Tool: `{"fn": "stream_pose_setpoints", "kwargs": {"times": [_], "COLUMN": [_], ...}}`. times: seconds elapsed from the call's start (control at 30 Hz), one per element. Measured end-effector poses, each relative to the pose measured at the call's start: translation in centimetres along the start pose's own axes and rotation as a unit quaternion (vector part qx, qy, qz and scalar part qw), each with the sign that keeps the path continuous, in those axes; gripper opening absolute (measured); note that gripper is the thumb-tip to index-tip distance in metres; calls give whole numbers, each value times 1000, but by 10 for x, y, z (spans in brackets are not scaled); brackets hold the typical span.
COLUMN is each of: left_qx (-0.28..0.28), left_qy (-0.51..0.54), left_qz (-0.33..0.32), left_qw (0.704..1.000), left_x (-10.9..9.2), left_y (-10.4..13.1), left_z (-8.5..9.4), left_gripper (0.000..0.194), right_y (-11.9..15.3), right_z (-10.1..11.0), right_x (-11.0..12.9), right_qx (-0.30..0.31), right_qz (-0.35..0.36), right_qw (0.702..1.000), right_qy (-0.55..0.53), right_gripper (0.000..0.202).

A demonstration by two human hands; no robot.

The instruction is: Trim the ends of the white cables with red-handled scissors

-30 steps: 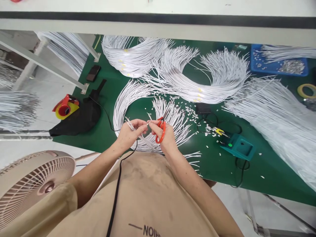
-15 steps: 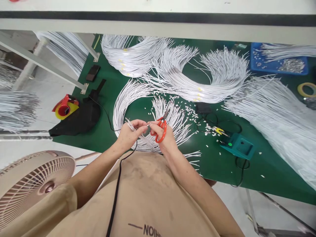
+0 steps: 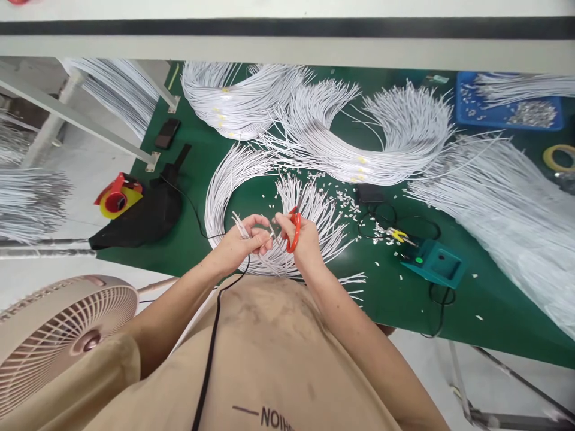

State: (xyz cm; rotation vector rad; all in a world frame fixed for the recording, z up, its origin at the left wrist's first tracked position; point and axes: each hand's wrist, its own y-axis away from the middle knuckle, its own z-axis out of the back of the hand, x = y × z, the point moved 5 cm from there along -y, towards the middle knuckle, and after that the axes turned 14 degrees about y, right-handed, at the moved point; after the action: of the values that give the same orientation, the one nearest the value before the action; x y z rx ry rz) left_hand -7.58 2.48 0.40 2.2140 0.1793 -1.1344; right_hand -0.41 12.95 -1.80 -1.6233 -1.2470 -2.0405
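My left hand [image 3: 247,239] is closed on a few white wires [image 3: 240,225], whose ends stick out past the fingers. Orange-handled scissors [image 3: 295,233] sit in my right hand [image 3: 305,239], the handle loops around the fingers and the dark blades pointing away from me. Between the two hands, thin wire strands show near both sets of fingertips; which fingers grip them is hard to make out. Directly beneath lies a curved bundle of white wires [image 3: 220,191], its loose ends [image 3: 309,209] fanned out behind and right of my right hand.
More tied wire bundles [image 3: 350,161] lie farther back. Small metal terminals [image 3: 345,200] are scattered mid-table. At right are a teal device [image 3: 435,263], yellow-handled pliers [image 3: 399,236] and a blue tray [image 3: 494,120]. A tape dispenser [image 3: 117,196] and black pouch [image 3: 153,215] lie left, near a fan [image 3: 67,335].
My hands have moved slightly apart from a fingertip-to-fingertip position. The scissors have turned in my right hand, so their blades show less. The left hand still holds the wires.
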Motion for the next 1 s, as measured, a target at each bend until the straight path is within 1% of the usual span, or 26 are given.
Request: {"fn": "stream_pose_setpoints", "kwargs": {"times": [0.07, 0.17, 0.23, 0.27, 0.3, 0.37, 0.43, 0.5, 0.63, 0.7, 0.77, 0.8, 0.87, 0.93, 1.0], "left_qx": [-25, -62, -65, -62, -59, -55, -51, -53, -70, -54, -31, -19, 7, 24, 23], "left_qy": [-11, -24, -20, -16, -14, -18, -29, -48, -104, -116, -119, -122, -132, -135, -116], "left_qz": [-9, -30, -37, -37, -37, -38, -35, -28, -14, -2, 17, 27, 51, 67, 68], "left_qw": [1000, 997, 997, 997, 997, 998, 998, 997, 992, 992, 992, 992, 990, 988, 991], "left_x": [-2, -7, -9, -9, -9, -9, -8, -8, -10, -10, -8, -7, -4, -2, -2], "left_y": [-1, -3, -4, -5, -6, -9, -10, -11, -10, -9, -8, -8, -7, -6, -5], "left_z": [3, 8, 10, 11, 11, 13, 13, 12, 7, 5, 5, 6, 9, 12, 16], "left_gripper": [27, 31, 35, 38, 39, 41, 42, 48, 65, 72, 78, 81, 84, 85, 80], "right_y": [-1, 5, 13, 17, 20, 24, 23, 19, 12, 10, 8, 7, 6, 4, 2], "right_z": [6, 15, 16, 15, 13, 4, -6, -16, -25, -25, -23, -23, -24, -24, -22], "right_x": [1, 11, 22, 28, 33, 39, 38, 34, 30, 30, 29, 27, 22, 15, 9], "right_qx": [-46, -114, -132, -131, -119, -74, -19, 27, 90, 115, 141, 154, 178, 185, 168], "right_qz": [22, 80, 122, 145, 168, 209, 225, 224, 203, 183, 174, 175, 179, 182, 176], "right_qw": [998, 989, 980, 975, 971, 961, 950, 932, 873, 851, 840, 839, 845, 863, 887], "right_qy": [28, 56, 85, 104, 124, 167, 217, 282, 433, 478, 494, 492, 470, 434, 392], "right_gripper": [25, 24, 23, 22, 21, 19, 18, 17, 15, 18, 21, 22, 22, 20, 20]}}
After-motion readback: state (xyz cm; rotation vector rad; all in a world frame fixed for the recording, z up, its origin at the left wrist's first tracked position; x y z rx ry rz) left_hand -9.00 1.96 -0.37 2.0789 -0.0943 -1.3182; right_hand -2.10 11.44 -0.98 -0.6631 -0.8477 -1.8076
